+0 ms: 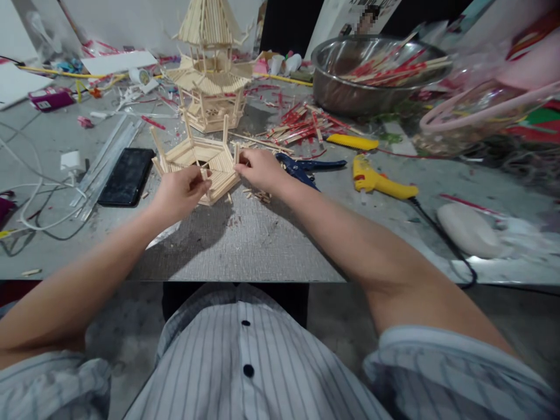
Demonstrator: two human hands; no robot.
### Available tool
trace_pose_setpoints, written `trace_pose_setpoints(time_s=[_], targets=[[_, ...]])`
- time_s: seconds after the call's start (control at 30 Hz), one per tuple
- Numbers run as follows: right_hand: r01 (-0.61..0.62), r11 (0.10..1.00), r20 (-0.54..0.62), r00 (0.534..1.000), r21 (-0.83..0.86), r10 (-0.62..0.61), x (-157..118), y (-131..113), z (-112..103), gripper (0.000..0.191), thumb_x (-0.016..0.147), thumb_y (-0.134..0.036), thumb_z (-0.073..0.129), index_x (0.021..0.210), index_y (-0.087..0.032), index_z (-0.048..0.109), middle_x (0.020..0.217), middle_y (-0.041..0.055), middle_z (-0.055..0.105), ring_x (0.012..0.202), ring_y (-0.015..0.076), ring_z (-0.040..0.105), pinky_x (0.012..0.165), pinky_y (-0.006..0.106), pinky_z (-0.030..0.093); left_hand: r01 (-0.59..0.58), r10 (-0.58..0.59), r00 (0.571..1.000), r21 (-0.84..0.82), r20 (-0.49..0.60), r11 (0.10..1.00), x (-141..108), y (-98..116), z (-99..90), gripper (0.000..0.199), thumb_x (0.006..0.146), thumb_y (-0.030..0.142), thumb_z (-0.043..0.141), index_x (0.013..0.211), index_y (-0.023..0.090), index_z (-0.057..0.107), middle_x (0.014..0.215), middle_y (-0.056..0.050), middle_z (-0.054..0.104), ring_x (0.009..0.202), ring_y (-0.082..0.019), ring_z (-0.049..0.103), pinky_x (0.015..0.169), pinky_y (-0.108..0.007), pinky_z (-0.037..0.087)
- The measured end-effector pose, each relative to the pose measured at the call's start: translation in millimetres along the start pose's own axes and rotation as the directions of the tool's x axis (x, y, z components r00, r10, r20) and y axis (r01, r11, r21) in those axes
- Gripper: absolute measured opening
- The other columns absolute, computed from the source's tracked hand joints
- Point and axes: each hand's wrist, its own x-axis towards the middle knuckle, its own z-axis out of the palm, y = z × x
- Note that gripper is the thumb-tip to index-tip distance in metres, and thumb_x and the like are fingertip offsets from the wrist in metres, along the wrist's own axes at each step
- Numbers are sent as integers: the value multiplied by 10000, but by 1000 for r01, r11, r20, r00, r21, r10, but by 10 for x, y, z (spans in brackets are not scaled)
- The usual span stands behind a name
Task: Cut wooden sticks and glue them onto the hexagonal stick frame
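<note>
A six-sided frame (219,156) of pale wooden sticks, with upright posts at its corners, lies on the grey table. My left hand (181,189) is closed at its near left side, the fingers pinched around a short upright stick post. At the right corner my right hand (260,169) has its fingers closed on another upright post. Just behind the frame stands a tiered stick pagoda (212,81) with a pointed roof. Small cut stick pieces (258,195) are scattered beneath my right hand.
Blue pliers (301,169) and a yellow glue gun (380,179) lie right of my right hand, near a yellow cutter (352,142). Behind are red-tipped sticks (301,125) and a metal bowl (350,87). A black phone (126,177) lies left, beside white cables (39,175).
</note>
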Motion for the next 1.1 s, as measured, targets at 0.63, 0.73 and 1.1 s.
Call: trace_pose_setpoints(time_s=[0.63,0.73,1.1], targets=[[256,951,119,964,-174,-238,-579,227,-18,167,867,-173,567,929,-160,722,953,107,687,935,232,592,825,354,410,91,-58,994,-425,89,900,-100,105,75,296,718,208,586,987,124,678,829,-61,698,717,-132,638,675,-278,539],[253,940,142,964,-228,-225,-590,210,-18,151,874,-179,566,902,-151,712,950,120,683,952,250,586,830,366,407,23,5,997,-379,72,925,-82,16,35,293,705,176,558,958,136,701,847,-58,708,741,-133,648,697,-273,543],[274,961,19,961,26,-274,-719,49,-47,183,914,-214,471,929,-177,650,929,81,685,850,209,581,778,329,390,-117,142,970,-135,197,984,-89,-46,53,269,718,203,545,920,120,703,841,-52,696,724,-128,637,691,-253,541]])
